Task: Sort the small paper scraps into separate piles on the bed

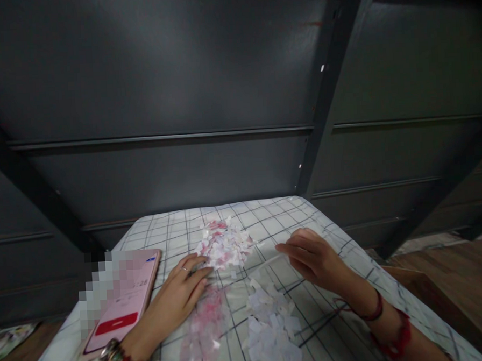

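Observation:
My left hand (184, 286), a ring on one finger, rests on the tabletop with its fingers stretched out. Its fingertips reach the near left edge of a mixed pile (226, 248) of small white and pink scraps. To the right, my right hand (315, 257) is raised slightly over the cloth, its fingers closed in a pinch. From them a thin pale strip (269, 262) points left; its exact kind is unclear. Closer to me lie a heap of clear and pink film pieces (206, 322) and a heap of white paper scraps (273, 335).
A pink phone (126, 299) lies on the left side of the table, beside my left forearm. The table has a white checked cloth (303, 217). Dark metal panels (192, 172) stand behind it. A cardboard box (433, 294) is on the right, below the table edge.

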`<state>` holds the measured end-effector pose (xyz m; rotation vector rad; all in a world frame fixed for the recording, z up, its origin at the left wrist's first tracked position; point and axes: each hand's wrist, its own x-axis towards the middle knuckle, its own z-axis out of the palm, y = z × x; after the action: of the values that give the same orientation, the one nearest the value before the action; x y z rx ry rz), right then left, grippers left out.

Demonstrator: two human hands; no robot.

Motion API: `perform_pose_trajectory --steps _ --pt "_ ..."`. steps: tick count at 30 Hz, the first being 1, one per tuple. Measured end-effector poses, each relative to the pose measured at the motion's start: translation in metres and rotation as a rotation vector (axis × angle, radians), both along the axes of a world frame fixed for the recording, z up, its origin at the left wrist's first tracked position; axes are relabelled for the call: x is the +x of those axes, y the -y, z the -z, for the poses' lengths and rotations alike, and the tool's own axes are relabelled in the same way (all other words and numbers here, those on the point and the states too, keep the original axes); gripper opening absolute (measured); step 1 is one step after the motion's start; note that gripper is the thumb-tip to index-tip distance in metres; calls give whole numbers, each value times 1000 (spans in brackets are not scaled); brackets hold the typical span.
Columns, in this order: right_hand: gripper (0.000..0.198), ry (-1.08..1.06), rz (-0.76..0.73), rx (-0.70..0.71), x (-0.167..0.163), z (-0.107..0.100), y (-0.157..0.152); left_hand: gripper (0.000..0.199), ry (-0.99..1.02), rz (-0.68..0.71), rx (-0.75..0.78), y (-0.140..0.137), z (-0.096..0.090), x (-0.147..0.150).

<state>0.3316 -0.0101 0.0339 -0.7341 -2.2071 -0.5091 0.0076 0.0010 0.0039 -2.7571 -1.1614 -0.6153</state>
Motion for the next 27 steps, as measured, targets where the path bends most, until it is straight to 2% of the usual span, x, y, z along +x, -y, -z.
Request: perform_pose_trajectory --steps 4,8,27 --pt "32 -42 7 33 -6 -2 2 27 1 8 -5 0 -1 1" --pt "30 36 -11 25 -13 0 2 27 -19 3 -13 1 -2 3" --pt "27 -5 -26 6 -10 -5 4 27 -20 22 -21 0 -1 2"
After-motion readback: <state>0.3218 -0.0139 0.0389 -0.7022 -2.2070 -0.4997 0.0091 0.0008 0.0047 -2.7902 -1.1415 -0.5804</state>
